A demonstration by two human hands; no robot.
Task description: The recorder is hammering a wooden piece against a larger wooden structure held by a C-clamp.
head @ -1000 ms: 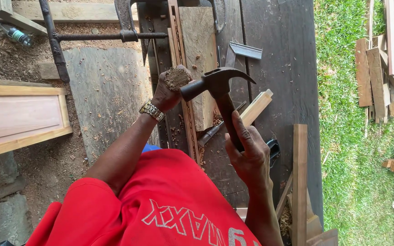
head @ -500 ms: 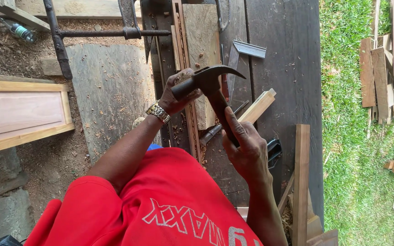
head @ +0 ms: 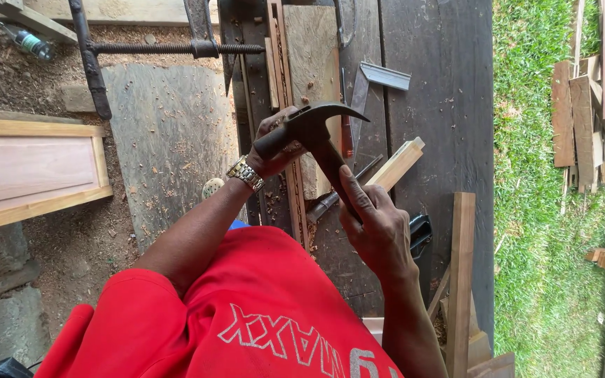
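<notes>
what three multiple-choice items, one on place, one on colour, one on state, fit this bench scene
1. Where is the hammer head?
A. at the left hand
B. on the grass
C. on the bottle

2. What colour is the shirt?
A. blue
B. red
C. white

3. How is the right hand?
A. open, flat on the bench
B. closed round the hammer handle
C. holding a saw

Answers: 1 A, the head sits against the left hand's fingers above a thin strip. 2 B, the shirt is plainly red. 3 B, the fingers wrap the dark handle.
</notes>
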